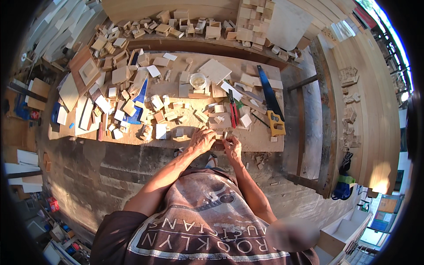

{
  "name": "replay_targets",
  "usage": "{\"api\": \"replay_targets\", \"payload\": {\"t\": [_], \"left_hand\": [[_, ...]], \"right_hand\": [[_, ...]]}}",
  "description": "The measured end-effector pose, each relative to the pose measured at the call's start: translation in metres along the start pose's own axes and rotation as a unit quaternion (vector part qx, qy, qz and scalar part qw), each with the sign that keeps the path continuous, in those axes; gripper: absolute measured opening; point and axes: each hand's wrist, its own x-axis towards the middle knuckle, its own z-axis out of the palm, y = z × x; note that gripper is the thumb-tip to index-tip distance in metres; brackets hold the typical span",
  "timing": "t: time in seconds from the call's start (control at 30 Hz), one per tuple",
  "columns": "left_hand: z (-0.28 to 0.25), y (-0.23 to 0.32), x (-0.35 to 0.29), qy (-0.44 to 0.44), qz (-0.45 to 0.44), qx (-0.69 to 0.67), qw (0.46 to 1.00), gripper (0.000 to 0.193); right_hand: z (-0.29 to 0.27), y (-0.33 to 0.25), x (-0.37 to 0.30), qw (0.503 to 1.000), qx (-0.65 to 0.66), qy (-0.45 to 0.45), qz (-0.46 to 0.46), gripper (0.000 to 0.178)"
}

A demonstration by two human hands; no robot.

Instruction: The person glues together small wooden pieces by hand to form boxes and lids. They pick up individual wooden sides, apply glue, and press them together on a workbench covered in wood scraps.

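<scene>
From my remote feed I log a small wood block (218, 137) at the near edge of the bench (260, 144), apparently lying left-to-right, its left end gripped by the nearer left hand (202, 140), the right hand (232, 146) pinching an upright pale strip (225, 134) beside it, contact unclear.

Warm, low sunlight falls in patches across the middle of the worktop (265, 144), leaving its far side in softer shade. A dark shadow lies just beside the left hand (202, 140). The floor (110, 163) is mostly dim, with dappled streaks. Glare burns out the upper right rim, edged with a blue fringe. Black fills the corners, and the planks (375, 88) bend into curves. The centre looks fairly sharp; a smeared, blurry patch covers part of the shirt (198, 207) at lower right.
</scene>
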Motion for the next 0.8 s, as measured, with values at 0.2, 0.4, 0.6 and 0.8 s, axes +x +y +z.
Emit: {"api": "replay_targets", "payload": {"t": [0.2,0.4,0.6,0.8], "left_hand": [[0.004,-0.003,-0.004,0.016,0.0,0.015,1.0,0.03],[0.005,-0.003,-0.005,0.012,-0.022,0.006,1.0,0.03],[0.011,-0.007,-0.005,0.008,-0.026,-0.014,1.0,0.033],[-0.016,-0.004,-0.01,0.036,-0.049,-0.052,0.997,0.044]], "right_hand": [[0.0,0.0,0.006,0.999,0.05,-0.001,-0.006,0.023],[-0.007,-0.01,0.004,0.98,0.187,-0.025,0.066,0.021],[-0.003,-0.007,-0.001,0.966,0.233,-0.082,0.081,0.017],[-0.004,-0.009,0.001,0.961,0.246,-0.087,0.09,0.016]]}}
